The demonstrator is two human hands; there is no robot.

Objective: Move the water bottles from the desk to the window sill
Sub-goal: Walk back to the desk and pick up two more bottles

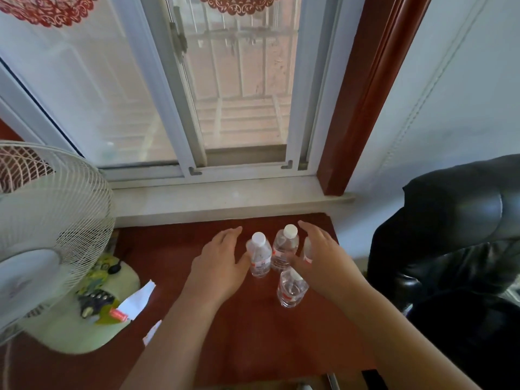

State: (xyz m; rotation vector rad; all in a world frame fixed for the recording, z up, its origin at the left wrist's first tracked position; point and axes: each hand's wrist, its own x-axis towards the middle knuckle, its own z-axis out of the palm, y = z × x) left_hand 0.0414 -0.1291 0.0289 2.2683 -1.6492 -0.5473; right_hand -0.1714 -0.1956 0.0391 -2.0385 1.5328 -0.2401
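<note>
Between fan point(47, 220) and chair point(455, 249), open left hand point(222, 263) and right hand point(323, 257) flank desk point(225, 333) bottles point(260, 256), gripping none.

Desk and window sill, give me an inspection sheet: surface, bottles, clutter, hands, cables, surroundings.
Surface: dark red desk; pale window sill behind it.
Job's things: four water bottles upright and clustered on the desk, one partly hidden by the right hand; none on the sill.
Clutter: white fan, papers and small items on the fan's base.
Hands: left hand and right hand open, flanking the bottles.
Cables: nothing seen.
Surroundings: window, black chair.
</note>
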